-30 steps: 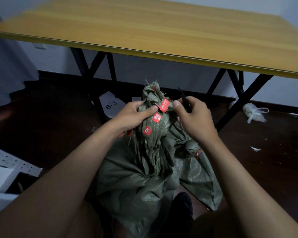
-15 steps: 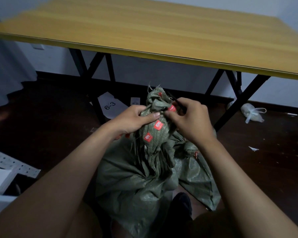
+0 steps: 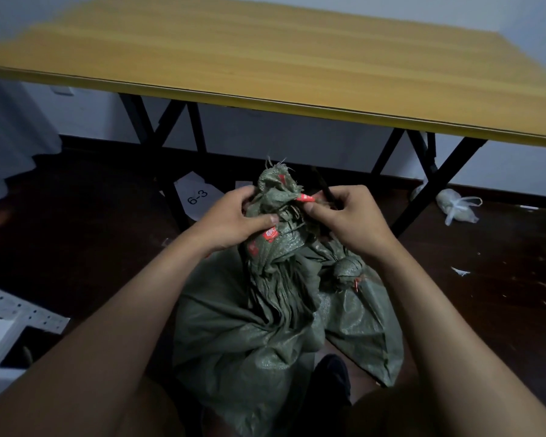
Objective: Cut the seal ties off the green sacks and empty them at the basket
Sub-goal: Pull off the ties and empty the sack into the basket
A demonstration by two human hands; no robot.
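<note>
A green woven sack [image 3: 265,329] stands on the floor between my knees, its neck bunched upward. Red seal ties [image 3: 271,234] with white print wrap the neck; one red seal tag [image 3: 306,198] sticks out near the top. My left hand [image 3: 230,220] grips the neck from the left, thumb pressed across the fabric. My right hand [image 3: 349,216] holds a thin dark tool [image 3: 323,187] and pinches at the red tag with thumb and fingertips. A second tied green sack [image 3: 349,269] lies behind on the right.
A wooden folding table [image 3: 297,77] with black legs stands just beyond the sack. A paper marked 6-3 [image 3: 197,197] lies under it. A knotted white plastic bag [image 3: 457,206] sits on the dark floor at right. White perforated panels [image 3: 13,313] lie at left.
My left hand has slid higher up the sack's neck, covering more of it. My right hand has moved in onto the top red tag, with the dark tool tilted toward it.
</note>
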